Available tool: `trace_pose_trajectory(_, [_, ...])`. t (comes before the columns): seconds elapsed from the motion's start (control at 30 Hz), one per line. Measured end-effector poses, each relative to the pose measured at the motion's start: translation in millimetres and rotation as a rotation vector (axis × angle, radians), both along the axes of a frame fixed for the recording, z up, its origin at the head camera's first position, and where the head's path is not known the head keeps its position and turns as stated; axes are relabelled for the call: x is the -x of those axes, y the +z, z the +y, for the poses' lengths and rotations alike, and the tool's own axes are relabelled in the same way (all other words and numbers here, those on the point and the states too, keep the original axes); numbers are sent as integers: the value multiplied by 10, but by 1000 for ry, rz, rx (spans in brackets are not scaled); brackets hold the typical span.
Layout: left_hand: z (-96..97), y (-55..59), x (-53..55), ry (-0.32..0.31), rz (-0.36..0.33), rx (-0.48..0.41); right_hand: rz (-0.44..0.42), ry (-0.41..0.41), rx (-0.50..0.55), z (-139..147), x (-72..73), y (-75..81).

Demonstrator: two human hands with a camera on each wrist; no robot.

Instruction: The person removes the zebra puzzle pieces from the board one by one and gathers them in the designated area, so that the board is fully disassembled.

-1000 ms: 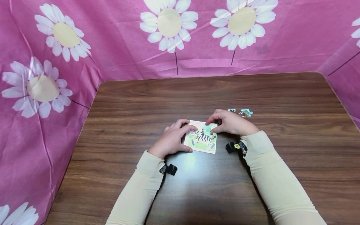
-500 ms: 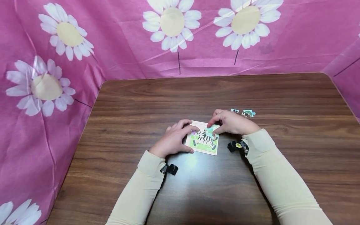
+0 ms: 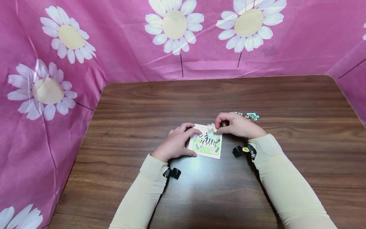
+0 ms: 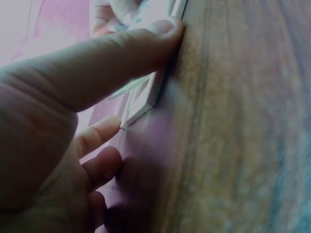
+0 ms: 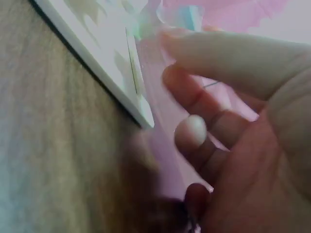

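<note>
A square zebra jigsaw puzzle board [image 3: 208, 156] with a pale rim lies on the table. My left hand [image 3: 175, 142] grips its left side, the thumb at the near edge and the index finger over the picture. In the left wrist view the thumb [image 4: 121, 56] lies against the board's edge. Over the upper right of the board, my right hand [image 3: 240, 126] pinches a puzzle piece [image 3: 212, 128] between thumb and fingers. The piece looks blurred and tilted, with a pale side showing. The right wrist view shows the board's corner [image 5: 141, 114] below the fingers.
Loose puzzle pieces [image 3: 252, 116] lie behind my right hand, which partly hides them. The brown wooden table [image 3: 160, 98] ends at a pink cloth [image 3: 120, 47] with large daisies at the back and left. Black wrist straps [image 3: 172, 173] hang at both wrists.
The puzzle piece at the board's upper right has come up and tilted in my right hand's fingers, which have drawn slightly right. My left hand stays on the board.
</note>
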State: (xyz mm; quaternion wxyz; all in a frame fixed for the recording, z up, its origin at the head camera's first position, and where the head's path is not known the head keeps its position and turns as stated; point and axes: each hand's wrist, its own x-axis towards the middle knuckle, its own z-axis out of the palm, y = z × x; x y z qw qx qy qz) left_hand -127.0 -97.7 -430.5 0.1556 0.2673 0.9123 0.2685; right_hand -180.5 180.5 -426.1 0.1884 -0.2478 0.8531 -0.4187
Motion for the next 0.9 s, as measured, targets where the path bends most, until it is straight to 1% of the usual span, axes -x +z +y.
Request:
trace_pose_trajectory(0.07, [1, -2, -10, 3, -7, -3, -18, -63, 74, 22, -19, -22])
trace_pose_trajectory(0.17, [2, 2, -15, 8, -7, -8, -3, -138, 158, 44, -38, -43])
trace_pose_trajectory(0.3, [4, 6, -13, 9, 2, -12, -23, -185, 238, 52, -57, -49])
trace_pose_trajectory(0.4, [3, 9, -15, 10, 2, -10, -48, -222, 236, 52, -75, -50])
trace_pose_trajectory(0.53, [-1, 3, -18, 12, -3, -6, -32, -268, 178, 53, -104, -74])
trace_pose_trajectory(0.63, [-2, 3, -18, 13, -5, -7, -47, -294, 166, 57, -117, -104])
trace_pose_trajectory(0.77, [0, 16, -18, 11, -7, -8, -67, -295, 145, 62, -141, -134])
trace_pose_trajectory(0.9, [-2, 18, -16, 10, -7, -5, -55, -279, 135, 60, -173, -140])
